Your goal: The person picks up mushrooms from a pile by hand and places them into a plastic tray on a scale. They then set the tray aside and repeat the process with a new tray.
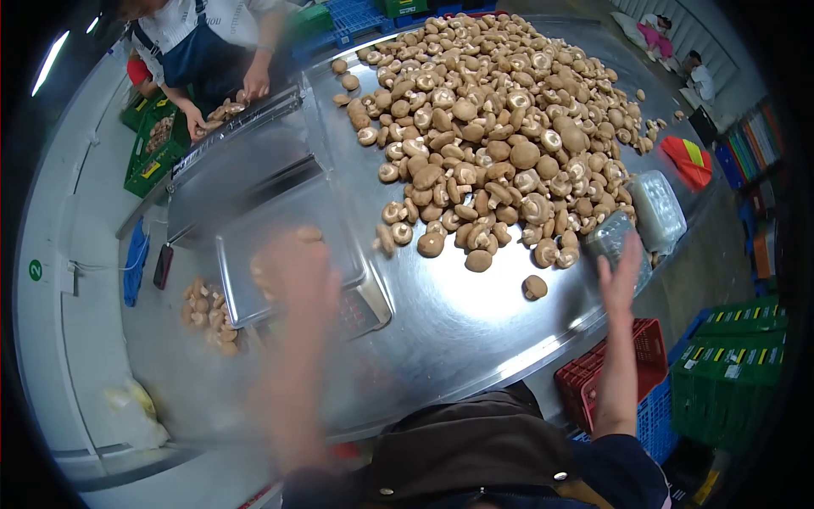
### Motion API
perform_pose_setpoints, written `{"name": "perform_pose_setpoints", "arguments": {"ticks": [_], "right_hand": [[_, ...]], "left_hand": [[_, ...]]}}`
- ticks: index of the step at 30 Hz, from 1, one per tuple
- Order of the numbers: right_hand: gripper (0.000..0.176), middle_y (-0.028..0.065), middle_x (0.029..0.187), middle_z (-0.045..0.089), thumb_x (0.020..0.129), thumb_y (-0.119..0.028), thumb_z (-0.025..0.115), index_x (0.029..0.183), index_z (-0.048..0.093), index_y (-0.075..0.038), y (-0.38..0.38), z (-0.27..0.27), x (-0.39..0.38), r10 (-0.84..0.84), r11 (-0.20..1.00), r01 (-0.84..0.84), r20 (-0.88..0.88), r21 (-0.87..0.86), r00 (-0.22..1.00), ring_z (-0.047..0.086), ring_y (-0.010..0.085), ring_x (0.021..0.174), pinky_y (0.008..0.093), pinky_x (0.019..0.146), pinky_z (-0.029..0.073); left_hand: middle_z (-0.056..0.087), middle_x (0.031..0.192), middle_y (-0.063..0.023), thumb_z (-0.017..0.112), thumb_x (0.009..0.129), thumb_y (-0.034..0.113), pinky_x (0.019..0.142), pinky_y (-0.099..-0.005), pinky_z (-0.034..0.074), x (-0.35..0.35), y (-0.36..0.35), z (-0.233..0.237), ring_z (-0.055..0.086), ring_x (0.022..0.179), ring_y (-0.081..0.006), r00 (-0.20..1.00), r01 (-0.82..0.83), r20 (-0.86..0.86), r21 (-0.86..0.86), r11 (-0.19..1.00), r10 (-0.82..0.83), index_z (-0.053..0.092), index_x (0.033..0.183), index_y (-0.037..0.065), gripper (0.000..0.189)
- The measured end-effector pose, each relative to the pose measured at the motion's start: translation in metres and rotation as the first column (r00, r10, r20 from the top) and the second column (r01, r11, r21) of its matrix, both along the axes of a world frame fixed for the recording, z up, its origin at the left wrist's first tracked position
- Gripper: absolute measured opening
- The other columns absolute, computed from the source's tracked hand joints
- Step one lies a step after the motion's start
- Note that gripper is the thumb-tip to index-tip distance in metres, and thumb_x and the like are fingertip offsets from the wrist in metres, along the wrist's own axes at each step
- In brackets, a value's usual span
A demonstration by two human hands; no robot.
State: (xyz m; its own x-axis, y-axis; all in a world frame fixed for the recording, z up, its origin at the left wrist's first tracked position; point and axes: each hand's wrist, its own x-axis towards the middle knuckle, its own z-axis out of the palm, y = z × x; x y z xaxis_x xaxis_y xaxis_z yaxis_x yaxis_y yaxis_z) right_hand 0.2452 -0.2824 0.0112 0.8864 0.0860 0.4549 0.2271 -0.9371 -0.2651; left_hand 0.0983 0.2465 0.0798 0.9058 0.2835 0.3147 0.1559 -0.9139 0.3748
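Observation:
My left hand (297, 276), smeared by motion, is over the metal pan (233, 280) of a weighing scale (360, 310); a few mushrooms (309, 232) show by its fingers. My right hand (621, 273) is open with fingers apart and pointing away from me. Its fingertips overlap a stack of clear plastic trays (609, 237) at the table's right edge. Beside that lies another clear stack (659, 212). A big heap of brown shiitake mushrooms (500, 127) covers the far part of the steel table (424, 356). One loose mushroom (535, 287) sits left of my right hand.
A smaller mushroom pile (209, 316) lies left of the scale. Across the table, a person in an apron (199, 59) handles mushrooms near a green crate (159, 140). A red crate (649, 348) and stacked green crates (729, 373) stand at right. An orange-red cloth (685, 163) lies beyond the trays.

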Motion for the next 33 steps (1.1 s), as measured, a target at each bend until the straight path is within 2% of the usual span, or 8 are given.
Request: {"name": "perform_pose_setpoints", "arguments": {"ticks": [6, 7, 11, 17, 20, 24, 32, 33], "right_hand": [[0.094, 0.0233, 0.149, 0.036, 0.07, -0.024, 0.084, 0.146, 0.033, 0.0, -0.076, 0.019, 0.016, 0.003, 0.99, -0.061, -0.413, -0.127, 0.911, 0.035, 0.0389, 0.138, 0.0412, 0.115, 0.03], [0.096, 0.0236, 0.149, 0.036, 0.07, -0.029, 0.084, 0.146, 0.033, 0.0, -0.089, 0.018, 0.024, 0.024, 0.992, -0.075, -0.434, -0.1, 0.901, 0.035, 0.0388, 0.138, 0.0416, 0.115, 0.03], [0.1, 0.0234, 0.145, 0.04, 0.066, -0.039, 0.086, 0.144, 0.035, 0.0, -0.097, 0.031, 0.026, -0.034, 0.999, 0.02, -0.529, -0.032, 0.848, 0.037, 0.0397, 0.136, 0.0426, 0.113, 0.033], [0.1, 0.0228, 0.129, 0.047, 0.058, -0.041, 0.089, 0.136, 0.041, 0.0, -0.09, 0.009, 0.017, -0.063, 0.995, 0.033, -0.339, -0.094, 0.939, 0.044, 0.0406, 0.124, 0.0447, 0.107, 0.037], [0.094, 0.0204, 0.118, 0.05, 0.056, -0.035, 0.089, 0.13, 0.044, 0.001, -0.084, 0.024, 0.016, -0.047, 0.997, 0.026, -0.293, -0.074, 0.955, 0.048, 0.0385, 0.114, 0.0448, 0.102, 0.039], [0.091, 0.0201, 0.116, 0.05, 0.055, -0.032, 0.086, 0.128, 0.046, 0.002, -0.079, 0.029, 0.012, -0.052, 0.997, 0.035, -0.253, -0.071, 0.966, 0.048, 0.0384, 0.112, 0.0445, 0.101, 0.04], [0.093, 0.0256, 0.137, 0.043, 0.062, -0.031, 0.082, 0.139, 0.04, 0.0, -0.079, 0.009, -0.01, -0.078, 0.996, 0.068, -0.174, -0.066, 0.982, 0.04, 0.0426, 0.129, 0.0481, 0.111, 0.033], [0.085, 0.0268, 0.139, 0.043, 0.068, -0.03, 0.079, 0.138, 0.041, -0.001, -0.078, 0.019, -0.015, -0.019, 1.0, 0.018, -0.215, -0.006, 0.976, 0.039, 0.0438, 0.131, 0.0485, 0.111, 0.034]], "left_hand": [[0.068, 0.108, -0.0188, 0.068, 0.084, 0.012, 0.089, -0.0404, 0.052, -0.052, -0.124, -0.099, 0.066, 0.098, -0.0348, 0.964, 0.184, -0.051, -0.576, 0.796, -0.26, 0.066, 0.109, 0.0, 0.027], [0.066, 0.113, -0.0186, 0.067, 0.085, 0.013, 0.092, -0.0411, 0.051, -0.047, -0.159, -0.053, 0.065, 0.102, -0.0351, 0.927, 0.23, -0.15, -0.492, 0.839, -0.342, 0.065, 0.111, 0.0, 0.029], [0.061, 0.126, -0.0178, 0.066, 0.086, 0.014, 0.104, -0.0448, 0.042, -0.034, -0.231, -0.091, 0.054, 0.123, -0.0363, 0.721, 0.622, 0.041, -0.476, 0.621, -0.691, 0.059, 0.124, 0.004, 0.039], [0.041, 0.148, -0.0148, 0.061, 0.092, 0.026, 0.115, -0.051, 0.025, 0.041, -0.289, -0.115, 0.028, 0.143, -0.0352, 0.429, 0.867, -0.098, -0.236, 0.44, -0.898, 0.05, 0.137, 0.01, 0.05], [0.039, 0.151, -0.0117, 0.058, 0.093, 0.033, 0.116, -0.0538, 0.021, 0.067, -0.298, -0.124, 0.023, 0.146, -0.0342, 0.452, 0.891, -0.197, 0.055, 0.45, -0.87, 0.05, 0.137, 0.011, 0.05], [0.037, 0.152, -0.0096, 0.058, 0.092, 0.033, 0.115, -0.0555, 0.02, 0.098, -0.298, -0.123, 0.02, 0.146, -0.036, 0.707, 0.704, -0.277, 0.19, 0.684, -0.651, 0.049, 0.139, 0.013, 0.053], [0.035, 0.151, -0.0161, 0.067, 0.083, 0.015, 0.112, -0.0555, 0.026, 0.071, -0.262, -0.119, 0.022, 0.143, -0.0441, 0.757, 0.638, -0.071, -0.137, 0.758, -0.65, 0.047, 0.138, 0.007, 0.059], [0.046, 0.142, -0.0196, 0.065, 0.084, 0.009, 0.109, -0.0517, 0.034, 0.064, -0.257, -0.117, 0.036, 0.136, -0.0422, 0.779, 0.627, 0.083, -0.128, 0.769, -0.621, 0.05, 0.135, 0.004, 0.053]]}}
